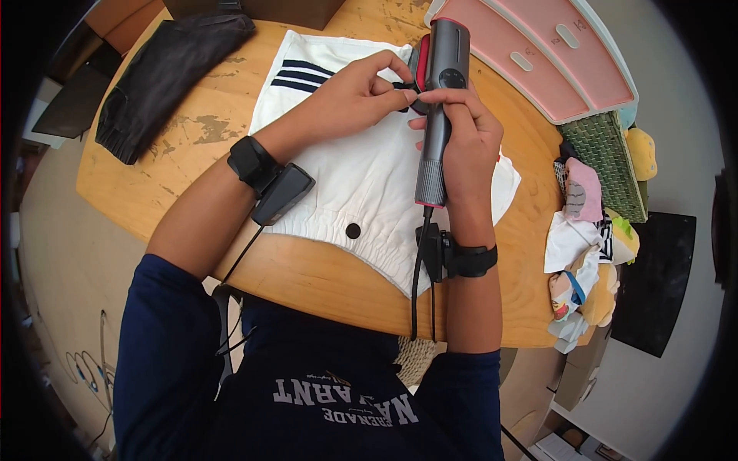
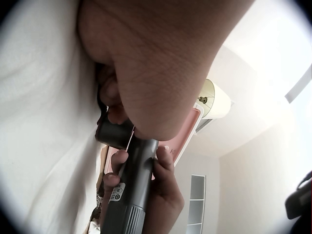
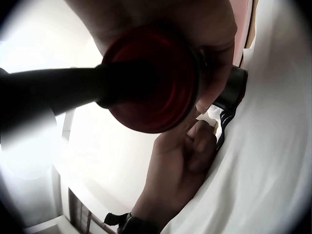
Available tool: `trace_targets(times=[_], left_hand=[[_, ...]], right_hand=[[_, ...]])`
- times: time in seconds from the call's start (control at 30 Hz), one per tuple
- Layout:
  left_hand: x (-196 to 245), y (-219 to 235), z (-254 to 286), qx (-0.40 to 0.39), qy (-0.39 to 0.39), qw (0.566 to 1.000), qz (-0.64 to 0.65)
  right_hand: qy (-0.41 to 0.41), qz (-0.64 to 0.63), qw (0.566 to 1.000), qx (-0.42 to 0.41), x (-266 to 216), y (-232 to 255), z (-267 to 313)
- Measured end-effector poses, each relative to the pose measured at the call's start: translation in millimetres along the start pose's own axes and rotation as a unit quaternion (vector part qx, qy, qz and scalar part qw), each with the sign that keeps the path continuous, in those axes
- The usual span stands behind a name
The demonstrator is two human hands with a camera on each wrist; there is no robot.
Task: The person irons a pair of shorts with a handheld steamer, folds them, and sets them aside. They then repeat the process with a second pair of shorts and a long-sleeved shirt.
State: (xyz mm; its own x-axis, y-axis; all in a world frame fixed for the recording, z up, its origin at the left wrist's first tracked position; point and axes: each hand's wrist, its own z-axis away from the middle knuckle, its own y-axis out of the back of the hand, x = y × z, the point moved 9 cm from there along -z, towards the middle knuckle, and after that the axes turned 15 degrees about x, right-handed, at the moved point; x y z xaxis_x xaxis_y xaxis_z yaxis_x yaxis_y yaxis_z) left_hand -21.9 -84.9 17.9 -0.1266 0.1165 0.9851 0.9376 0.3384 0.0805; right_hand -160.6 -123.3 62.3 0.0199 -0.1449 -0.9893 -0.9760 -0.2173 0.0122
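Note:
A white garment (image 1: 330,184) with a gathered waistband, a dark round button and navy stripes lies spread on the wooden table. My right hand (image 1: 470,146) grips the ribbed dark grey handle of a handheld garment steamer (image 1: 435,138) with red trim. Its head rests low over the striped part, and its cord runs toward my body. Beside that head, my left hand (image 1: 357,96) has curled fingers at the raised striped cloth (image 3: 227,117), appearing to pinch it. The left thumb reaches the steamer next to the right index fingertip. In the left wrist view the palm partly hides those fingers.
A dark folded garment (image 1: 173,81) lies at the table's far left. Pink drawers (image 1: 530,58) stand at the back right beside a green woven basket (image 1: 607,161). Small clothes and soft toys (image 1: 580,253) are piled along the right edge.

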Motion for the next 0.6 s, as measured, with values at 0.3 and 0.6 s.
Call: trace_targets(times=[0.3,0.6], left_hand=[[-0.1,-2.1,1.0,-0.006,0.020,0.999,-0.031],[3.1,-3.6,1.6,-0.008,0.018,0.999,-0.029]], right_hand=[[0.006,-0.042,0.999,0.019,3.7,-2.4,-6.0],[0.059,-0.062,0.995,0.043,7.2,-0.4,-5.6]])
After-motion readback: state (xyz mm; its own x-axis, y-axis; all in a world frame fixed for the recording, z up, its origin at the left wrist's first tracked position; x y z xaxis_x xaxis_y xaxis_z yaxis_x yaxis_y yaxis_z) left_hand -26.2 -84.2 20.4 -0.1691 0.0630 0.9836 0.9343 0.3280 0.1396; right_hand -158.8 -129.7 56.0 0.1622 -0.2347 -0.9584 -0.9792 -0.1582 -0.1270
